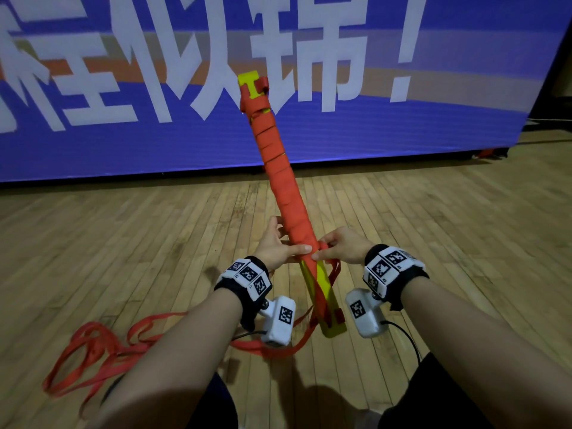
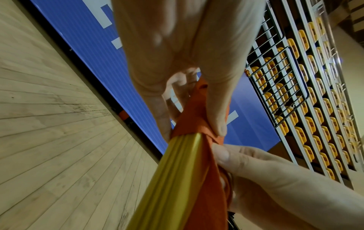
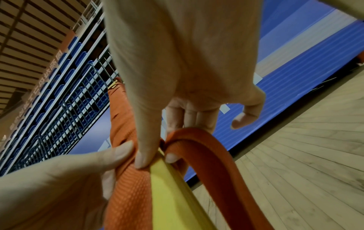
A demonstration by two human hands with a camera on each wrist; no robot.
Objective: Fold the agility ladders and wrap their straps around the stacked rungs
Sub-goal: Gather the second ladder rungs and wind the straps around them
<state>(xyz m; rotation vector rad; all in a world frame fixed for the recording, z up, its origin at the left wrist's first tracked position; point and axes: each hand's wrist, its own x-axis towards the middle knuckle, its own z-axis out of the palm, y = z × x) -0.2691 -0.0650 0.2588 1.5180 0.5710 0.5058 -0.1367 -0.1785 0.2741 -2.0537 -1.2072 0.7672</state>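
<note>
Stacked yellow rungs (image 1: pixel 322 284) stand tilted, near end down by the wood floor (image 1: pixel 433 227), far end up against the blue banner (image 1: pixel 123 144). Orange strap (image 1: pixel 280 168) is wound in tight turns from near the top of the rungs down to the hands; the lowest part of the rungs is bare yellow. Left hand (image 1: pixel 278 247) is curled round the wrapped bundle, thumb pressed flat on the last turn. Right hand (image 1: pixel 340 247), just beside the bundle on its other side, pinches the working loop of strap at the edge of that last turn. Loose strap tail (image 1: pixel 93 360) lies in tangled loops on the floor, to the left of the rungs' foot. Risk, as a judgement: if the left thumb lifts while the right hand brings the next turn round, the last turn can slacken and the coil above loosen. The tail could snag in its own loops and jerk the bundle. The rungs could also fan apart at the bare foot, where nothing binds them. Hard to tell: whether the foot rests on the floor, how many rungs are in the stack, and how the strap is fixed at the top. The left fingers behind the bundle are hidden in the head view.
</note>
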